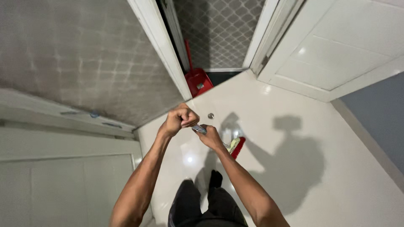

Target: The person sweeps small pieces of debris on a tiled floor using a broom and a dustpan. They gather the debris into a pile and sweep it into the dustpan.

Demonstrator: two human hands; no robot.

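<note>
While we look down over our own legs, our left hand is clenched around the top of a broom handle and our right hand grips it just below — both fists touching. The red broom head rests on the glossy white floor, right of our feet; a red dustpan stands farther off in the doorway.

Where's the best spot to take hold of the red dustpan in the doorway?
Take the red dustpan by its upright handle, coming from above on the room side: the pan rests on the floor, the handle rises along the door frame, and both hands are busy on the broom.
</note>
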